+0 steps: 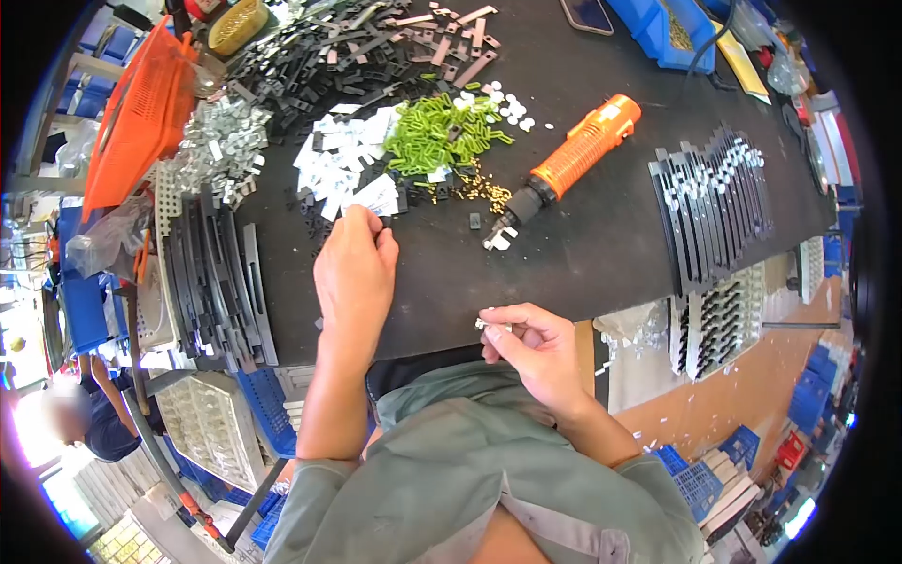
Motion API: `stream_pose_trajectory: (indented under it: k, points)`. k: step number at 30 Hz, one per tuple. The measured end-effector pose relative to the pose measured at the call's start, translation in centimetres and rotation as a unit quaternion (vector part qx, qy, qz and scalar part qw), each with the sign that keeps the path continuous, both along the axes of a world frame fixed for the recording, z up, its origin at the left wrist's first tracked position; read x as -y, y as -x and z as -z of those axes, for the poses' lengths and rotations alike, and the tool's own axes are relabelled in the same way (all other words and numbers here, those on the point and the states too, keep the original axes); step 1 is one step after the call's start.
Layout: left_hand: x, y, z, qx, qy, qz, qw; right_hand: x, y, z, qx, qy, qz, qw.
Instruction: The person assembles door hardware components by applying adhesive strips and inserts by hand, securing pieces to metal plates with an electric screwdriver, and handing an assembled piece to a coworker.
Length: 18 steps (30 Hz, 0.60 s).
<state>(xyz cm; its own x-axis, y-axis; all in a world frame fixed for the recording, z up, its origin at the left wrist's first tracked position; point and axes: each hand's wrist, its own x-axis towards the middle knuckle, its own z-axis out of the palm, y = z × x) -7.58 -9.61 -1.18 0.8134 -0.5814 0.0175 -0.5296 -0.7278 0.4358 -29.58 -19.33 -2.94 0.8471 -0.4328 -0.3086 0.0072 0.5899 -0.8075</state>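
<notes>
My left hand is closed at the near edge of a pile of white flat parts, its fingertips by a white piece; whether it grips that piece is unclear. My right hand pinches a small white part over the table's front edge. Green clips lie beyond the left hand, with small brass pieces beside them. An orange power screwdriver rests on the black table, a white piece at its tip. A small black block lies near that tip.
Black parts and clear-silver pieces lie at back left, near an orange basket. Long black strips lie at left, assembled strips at right. A blue bin and phone are at the back. Another person is far left.
</notes>
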Motion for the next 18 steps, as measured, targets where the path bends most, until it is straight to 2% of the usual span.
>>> stream_pose_trajectory:
  k: [2, 4, 6, 7, 8, 10, 11, 13, 14, 16, 18]
  points:
    - [-0.7, 0.1, 0.1, 0.034, 0.070, 0.027, 0.997, -0.2, 0.2, 0.0, -0.040, -0.055, 0.029, 0.997]
    - [-0.8, 1.7, -1.5, -0.016, 0.094, 0.025, 0.995, -0.5, 0.1, -0.4, -0.055, -0.078, 0.036, 0.995]
    - [-1.7, 3.3, -1.4, -0.135, 0.209, 0.126, 0.960, -0.7, 0.5, -0.6, -0.072, -0.104, 0.039, 0.991]
    - [-2.0, 4.3, -1.1, -0.157, 0.217, 0.140, 0.953, -0.7, 0.7, -0.6, -0.066, -0.134, 0.031, 0.988]
    - [-2.4, 5.1, 0.1, -0.111, 0.226, 0.172, 0.952, -0.7, 0.8, -0.5, -0.058, -0.164, 0.022, 0.985]
    - [-3.5, 5.2, 2.0, -0.011, 0.194, 0.209, 0.958, -0.7, 1.0, -0.5, -0.072, -0.140, 0.023, 0.987]
    - [-3.9, 5.0, 1.7, -0.015, 0.193, 0.209, 0.959, -0.8, 1.2, -0.5, -0.085, -0.115, 0.026, 0.989]
    - [-4.4, 4.5, 0.7, 0.079, 0.139, 0.238, 0.958, -0.5, 1.3, -0.5, -0.079, -0.141, 0.032, 0.986]
    - [-4.6, 4.6, 0.9, 0.075, 0.138, 0.237, 0.959, -0.4, 1.3, -0.6, -0.067, -0.163, 0.036, 0.984]
    - [-4.6, 4.6, 1.2, -0.004, 0.170, 0.200, 0.965, -0.3, 1.2, -0.7, -0.064, -0.156, 0.027, 0.985]
    - [-4.1, 5.2, 0.1, -0.026, 0.236, 0.246, 0.940, -0.6, 0.9, -0.6, -0.062, -0.169, 0.023, 0.983]
